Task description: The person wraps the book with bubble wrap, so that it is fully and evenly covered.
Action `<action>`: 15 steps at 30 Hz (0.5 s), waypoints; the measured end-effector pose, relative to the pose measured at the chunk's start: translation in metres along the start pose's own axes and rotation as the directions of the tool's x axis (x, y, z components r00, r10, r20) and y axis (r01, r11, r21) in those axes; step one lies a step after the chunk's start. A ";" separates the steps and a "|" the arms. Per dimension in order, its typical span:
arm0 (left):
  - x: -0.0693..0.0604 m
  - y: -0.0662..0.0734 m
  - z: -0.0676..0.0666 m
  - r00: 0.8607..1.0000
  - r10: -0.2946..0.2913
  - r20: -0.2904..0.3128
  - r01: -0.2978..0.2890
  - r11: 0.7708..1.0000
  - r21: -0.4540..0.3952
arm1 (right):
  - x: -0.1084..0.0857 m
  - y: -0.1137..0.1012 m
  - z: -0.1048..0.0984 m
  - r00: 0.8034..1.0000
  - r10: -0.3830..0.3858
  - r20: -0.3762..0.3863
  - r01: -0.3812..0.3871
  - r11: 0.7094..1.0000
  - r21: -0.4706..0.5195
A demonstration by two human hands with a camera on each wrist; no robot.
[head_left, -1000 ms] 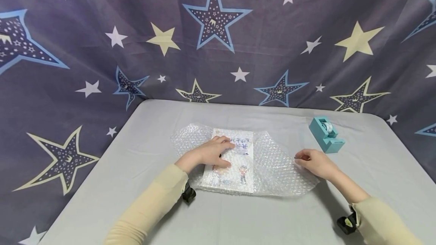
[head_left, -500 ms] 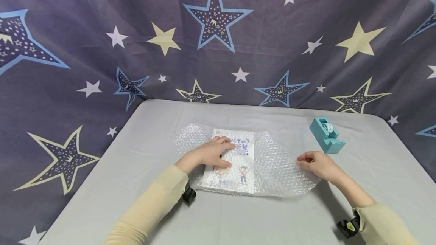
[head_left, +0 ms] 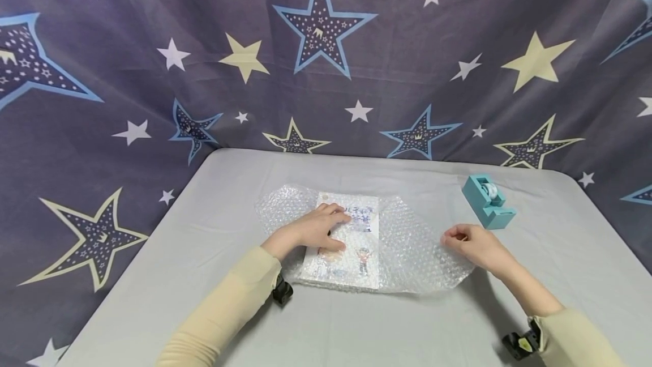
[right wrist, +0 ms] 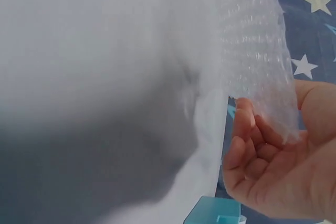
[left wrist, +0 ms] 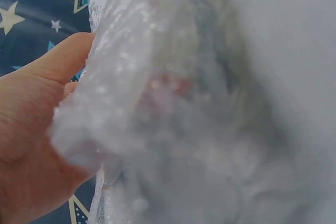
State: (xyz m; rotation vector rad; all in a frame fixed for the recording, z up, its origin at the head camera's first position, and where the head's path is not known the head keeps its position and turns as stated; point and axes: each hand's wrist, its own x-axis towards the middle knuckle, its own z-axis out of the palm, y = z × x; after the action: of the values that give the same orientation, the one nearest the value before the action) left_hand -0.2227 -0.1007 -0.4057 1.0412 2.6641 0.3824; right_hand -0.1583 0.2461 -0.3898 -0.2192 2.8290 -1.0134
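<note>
A book (head_left: 363, 271) with a white cover, blue lettering and small drawn figures lies on bubble wrap (head_left: 415, 248), partly covered by it at the left. My left hand (head_left: 317, 229) rests on the book, fingers and thumb spread. In the left wrist view, blurred bubble wrap (left wrist: 121, 77) hides part of that hand. At the right, my right hand (head_left: 476, 247) pinches the wrap's free end between thumb and fingers. The right wrist view shows the wrap's corner (right wrist: 262, 72) reaching into this hand (right wrist: 283, 156), the other fingers curled.
A teal tape dispenser (head_left: 486, 203) with a roll of clear tape stands beyond my right hand, on the grey-covered table (head_left: 367, 333). Star-patterned cloth (head_left: 387, 50) hangs along the back and left side. Each wrist carries a small black camera.
My right hand shifts only very slightly, still pinching the wrap's right end. The left hand and the book stay where they were.
</note>
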 end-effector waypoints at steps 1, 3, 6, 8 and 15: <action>0.000 0.000 0.000 1.000 -0.002 0.001 0.002 1.000 0.002 | -0.001 -0.001 0.000 1.000 -0.004 -0.009 0.004 1.000 0.001; 0.000 0.000 0.000 1.000 -0.003 0.002 0.003 1.000 0.003 | -0.002 -0.004 0.000 1.000 -0.007 -0.026 0.007 1.000 0.000; -0.001 0.000 0.000 1.000 -0.006 0.004 0.006 1.000 0.002 | -0.004 -0.009 -0.001 0.999 -0.019 -0.046 0.019 1.000 0.004; -0.001 0.001 0.000 1.000 -0.008 0.005 0.008 1.000 -0.001 | -0.005 -0.013 -0.001 0.998 -0.024 -0.052 0.024 1.000 0.015; -0.002 0.002 -0.001 1.000 -0.014 0.007 0.014 1.000 -0.009 | -0.009 -0.027 -0.001 0.996 -0.026 -0.091 0.030 0.999 0.039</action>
State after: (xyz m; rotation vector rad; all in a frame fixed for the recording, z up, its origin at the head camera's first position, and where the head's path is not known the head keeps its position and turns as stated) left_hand -0.2207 -0.1009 -0.4039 1.0186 2.6593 0.3867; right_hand -0.1467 0.2278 -0.3709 -0.2152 2.8901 -1.1125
